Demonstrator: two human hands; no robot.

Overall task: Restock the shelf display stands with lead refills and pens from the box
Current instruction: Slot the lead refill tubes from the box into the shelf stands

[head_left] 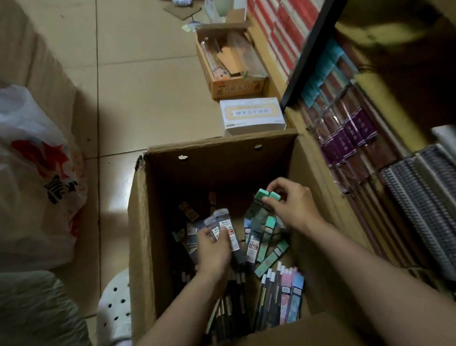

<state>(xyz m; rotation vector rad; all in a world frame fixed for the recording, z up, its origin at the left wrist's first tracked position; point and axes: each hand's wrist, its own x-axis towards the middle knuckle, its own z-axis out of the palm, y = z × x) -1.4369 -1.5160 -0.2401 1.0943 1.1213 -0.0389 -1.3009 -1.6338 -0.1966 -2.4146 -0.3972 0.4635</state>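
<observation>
An open cardboard box [152,221] stands on the floor beside the shelf. Inside lie several loose lead refill packs [267,249] and a row of pens in sleeves [282,297]. My left hand [213,250] is down in the box and grips a few grey refill packs [224,227]. My right hand [291,206] is at the box's right side and pinches two green-capped refill packs [265,196], held upright above the pile.
A shelf [365,166] to the right holds stacked notebooks and spiral binders. A white plastic bag [14,175] sits on the left. A white box [252,115] and an open carton [228,66] stand on the tiled floor beyond. A white perforated stool [114,314] is near my knee.
</observation>
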